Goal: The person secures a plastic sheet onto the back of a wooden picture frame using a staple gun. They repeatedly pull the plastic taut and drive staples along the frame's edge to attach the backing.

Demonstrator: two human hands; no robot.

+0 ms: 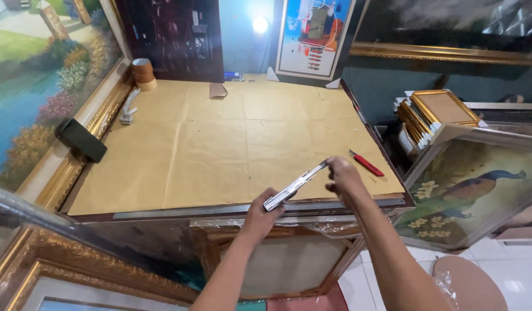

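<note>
Head view of a framing bench, read from left to right. At far left a large landscape painting (pixel 30 75) in a gilt frame leans against the bench, with a black rectangular block (pixel 80 140) resting on its frame. Behind these, at the far left corner, stand stacked rolls of brown tape (pixel 142 73), and beside them lies a pale hand tool (pixel 128 107) whose kind cannot be made out. The worktable (pixel 179 150) is covered with brown paper sheets.

At the near edge, the left hand (pixel 261 214) is closed around the near end of a narrow silvery flat tool (pixel 294 185), which slants up to the right just above the table edge. The right hand (pixel 342 175) pinches the tool's far tip between thumb and fingers. Judged from this two-handed grip, the step in hand is opening or adjusting the tool; the next move would call for a steady left grip while the right fingers work the tip. Whether it is a blade, a ruler or a stapler cannot be told.

To the right lies a red utility knife (pixel 366 163) near the table's right edge, well apart from the hands. Beyond it stands a stack of small gilt frames (pixel 435 112), and nearer, a wrapped peacock painting (pixel 467 190), cut off at the right. A framed piece below the table is partly hidden by both forearms.
</note>
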